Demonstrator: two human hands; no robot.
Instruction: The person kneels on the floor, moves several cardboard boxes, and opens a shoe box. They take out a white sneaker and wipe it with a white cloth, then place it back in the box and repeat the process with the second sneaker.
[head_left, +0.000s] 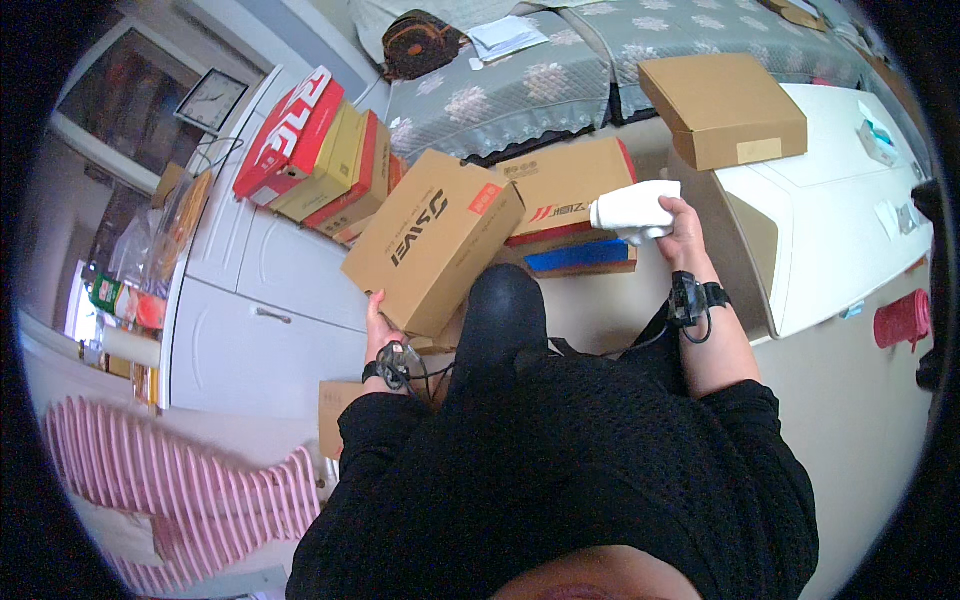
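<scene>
My left hand (380, 324) grips the near left end of a brown cardboard shoebox (431, 240), which is tilted in front of my knee. Dark lettering and a red printed patch mark its lid. In my right hand (681, 225) is a folded white cloth (637, 210), held over the right end of another cardboard shoebox (570, 184) with red edges. Below that box's front edge shows a blue strip (577, 257). Both wrists wear strapped devices with cables. The fingers under the tilted box are hidden.
Several stacked shoeboxes (322, 165) stand against a white cabinet (270, 315) at left. A flat brown carton (724, 109) rests on a white table (817, 225) at right. Behind is a sofa with a floral cover (502, 90). A pink radiator (187, 480) lies lower left.
</scene>
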